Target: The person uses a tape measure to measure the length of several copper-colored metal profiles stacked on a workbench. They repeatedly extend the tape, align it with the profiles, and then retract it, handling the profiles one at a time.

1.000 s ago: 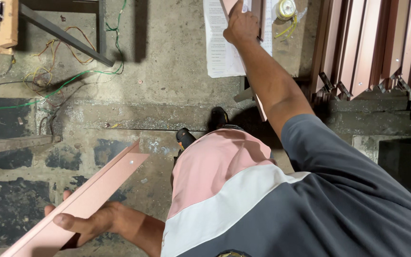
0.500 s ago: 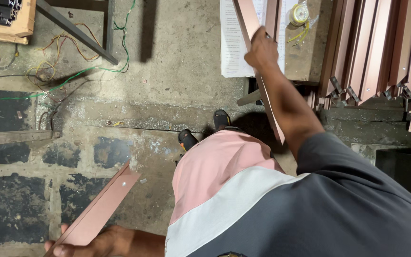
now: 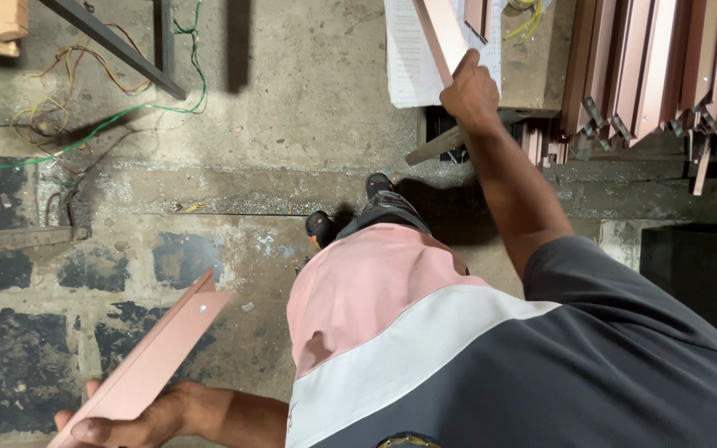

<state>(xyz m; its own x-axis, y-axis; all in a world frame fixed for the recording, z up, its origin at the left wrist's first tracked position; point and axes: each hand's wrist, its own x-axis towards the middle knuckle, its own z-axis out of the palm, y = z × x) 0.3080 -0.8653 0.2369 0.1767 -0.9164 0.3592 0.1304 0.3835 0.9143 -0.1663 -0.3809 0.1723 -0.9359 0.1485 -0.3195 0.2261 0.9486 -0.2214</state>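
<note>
My left hand (image 3: 130,419) grips a pink metal angle profile (image 3: 159,353) low at the left, its free end pointing up and to the right over the concrete floor. My right hand (image 3: 470,90) reaches forward and is closed around a second pink profile (image 3: 440,37) that slants up toward the top edge, in front of a white paper sheet (image 3: 404,58). My torso in a pink, white and grey shirt fills the lower middle, with my shoes (image 3: 379,195) showing on the floor beyond it.
A stack of pink-brown metal profiles (image 3: 657,58) lies at the upper right. Loose green and yellow wires (image 3: 101,91) trail across the floor at the upper left, beside a dark metal bar (image 3: 118,46). A dark opening (image 3: 695,274) sits at the right.
My right hand has slid down the slanted profile toward me. The left hand with its profile has risen a little back into view.
</note>
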